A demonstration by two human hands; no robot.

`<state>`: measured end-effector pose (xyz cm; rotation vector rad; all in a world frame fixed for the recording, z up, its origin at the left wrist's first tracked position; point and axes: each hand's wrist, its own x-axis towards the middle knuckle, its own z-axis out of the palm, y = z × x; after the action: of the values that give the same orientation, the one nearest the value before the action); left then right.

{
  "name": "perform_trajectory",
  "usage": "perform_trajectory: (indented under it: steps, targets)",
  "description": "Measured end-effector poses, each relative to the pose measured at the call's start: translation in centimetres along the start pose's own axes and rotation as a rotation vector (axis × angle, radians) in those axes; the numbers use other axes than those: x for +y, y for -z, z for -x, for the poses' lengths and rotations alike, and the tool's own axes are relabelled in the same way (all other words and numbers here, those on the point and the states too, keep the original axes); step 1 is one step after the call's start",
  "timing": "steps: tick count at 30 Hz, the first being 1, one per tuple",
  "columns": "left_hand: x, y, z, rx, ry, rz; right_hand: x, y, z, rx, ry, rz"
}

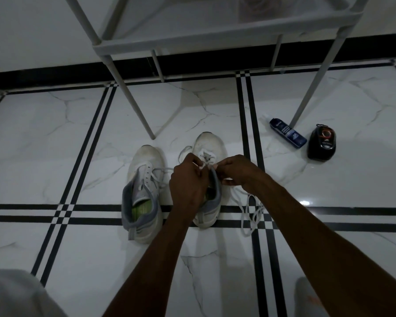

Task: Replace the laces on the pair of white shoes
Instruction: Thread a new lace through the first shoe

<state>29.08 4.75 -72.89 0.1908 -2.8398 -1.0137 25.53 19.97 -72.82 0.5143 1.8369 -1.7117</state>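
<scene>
Two white shoes with grey collars stand side by side on the tiled floor, toes pointing away from me. The left shoe (144,193) has a lace threaded through its eyelets. Over the right shoe (209,145) both hands work at the eyelets. My left hand (188,181) covers the shoe's tongue and pinches the white lace near the upper eyelets. My right hand (236,171) pinches the lace's other part at the shoe's right side. A long loose stretch of lace (249,213) trails on the floor to the right of that shoe.
A white rack (192,45) stands just beyond the shoes, its legs (137,106) landing near the toes. A blue spray bottle (287,133) lies at the right, with a black shoe-polish container (321,141) beside it. My knee in light cloth (14,294) fills the lower left corner.
</scene>
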Motion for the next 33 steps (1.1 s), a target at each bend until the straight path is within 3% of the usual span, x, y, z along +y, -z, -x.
perform_trajectory:
  steps: [5, 11, 15, 18, 20, 22, 25, 26, 30, 31, 33]
  targets:
    - [0.1, 0.1, 0.1, 0.023, 0.019, -0.051, 0.2, -0.3, -0.3, -0.027, 0.000, 0.030]
    - [0.4, 0.0, 0.4, 0.007, 0.013, -0.075, 0.4, -0.9, -0.6, -0.019, 0.030, 0.253]
    - [1.3, -0.8, 1.2, -0.077, 0.070, -0.199, 0.4, -0.6, -0.3, -0.027, 0.028, 0.179]
    - [0.7, -1.3, 1.3, -0.162, 0.096, -0.043, 0.1, 0.2, -0.4, -0.021, -0.004, 0.104]
    - [0.6, -1.3, 1.6, -0.133, 0.062, 0.026, -0.5, 1.8, -0.3, 0.086, 0.038, 0.374]
    - [0.8, -1.3, 2.0, -0.091, 0.061, 0.036, -0.6, 3.9, -0.2, 0.344, 0.168, 0.650]
    - [0.9, -1.4, 2.5, -0.064, 0.027, 0.022, 0.3, 5.4, -1.0, 0.661, 0.429, 0.457]
    - [1.0, -1.5, 2.5, -0.056, 0.017, 0.025, 0.4, 5.1, -1.0, 0.655, 0.486, 0.466]
    - [0.6, -1.9, 2.3, -0.062, 0.001, 0.061, 0.8, 1.0, -0.1, 0.173, 0.544, 0.846]
    - [0.6, -2.0, 2.4, -0.062, -0.009, 0.072, 1.0, 0.3, 0.1, 0.163, 0.532, 0.947]
    - [0.4, -2.0, 2.4, -0.056, -0.023, 0.078, 1.1, -0.2, 0.5, 0.299, 0.570, 1.052]
